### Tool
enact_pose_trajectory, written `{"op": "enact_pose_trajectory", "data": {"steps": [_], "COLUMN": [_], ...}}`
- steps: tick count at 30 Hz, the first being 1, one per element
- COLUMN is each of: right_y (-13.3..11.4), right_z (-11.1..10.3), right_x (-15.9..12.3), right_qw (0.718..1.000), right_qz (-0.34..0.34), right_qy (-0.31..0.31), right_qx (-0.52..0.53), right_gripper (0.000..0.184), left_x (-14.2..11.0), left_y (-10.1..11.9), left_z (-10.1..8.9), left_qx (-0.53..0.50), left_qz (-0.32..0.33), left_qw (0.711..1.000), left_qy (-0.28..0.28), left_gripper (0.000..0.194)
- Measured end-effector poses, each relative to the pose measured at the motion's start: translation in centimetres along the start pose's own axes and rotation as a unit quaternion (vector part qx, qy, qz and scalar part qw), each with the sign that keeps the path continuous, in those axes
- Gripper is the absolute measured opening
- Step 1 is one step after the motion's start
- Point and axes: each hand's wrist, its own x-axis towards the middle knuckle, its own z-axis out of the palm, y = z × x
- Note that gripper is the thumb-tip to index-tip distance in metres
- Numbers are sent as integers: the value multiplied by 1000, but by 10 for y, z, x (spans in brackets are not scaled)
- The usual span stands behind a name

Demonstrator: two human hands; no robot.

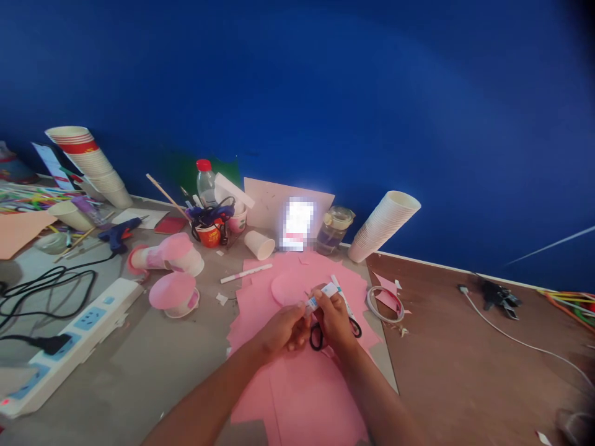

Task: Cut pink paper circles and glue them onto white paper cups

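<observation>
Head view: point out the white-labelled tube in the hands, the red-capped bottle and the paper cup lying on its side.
White-labelled tube (pixel 330 289): head view, its exposed white end.
Red-capped bottle (pixel 205 182): head view, its clear body.
Paper cup (pixel 255 244): head view, its side wall.

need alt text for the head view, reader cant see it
A person's left hand and right hand hold a small white tube above pink paper and black-handled scissors. Behind stand a glowing blurred screen, stacked paper cups and a blue wall.

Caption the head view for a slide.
Left hand and right hand hold a small white tube over pink paper, with scissors close by.
</observation>
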Motion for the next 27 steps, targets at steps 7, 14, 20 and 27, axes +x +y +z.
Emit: {"op": "enact_pose_trajectory", "data": {"steps": [7,14,20,27], "right_y": [-6,-11,-10,-8], "right_z": [5,8,6,12], "right_x": [0,-3,-3,-4], "right_qw": [999,997,999,999], "right_qz": [15,9,10,28], "right_qy": [30,31,30,18], "right_qx": [-24,-63,-23,12], "right_gripper": [27,27,28,31], "left_x": [5,3,1,2], "left_y": [-6,-8,-2,-2], "left_z": [-1,-3,1,-9], "left_qx": [133,405,177,-158], "left_qz": [94,153,95,-83], "left_qw": [980,882,977,973], "left_qy": [113,185,73,-150], "left_gripper": [39,19,38,49]}}
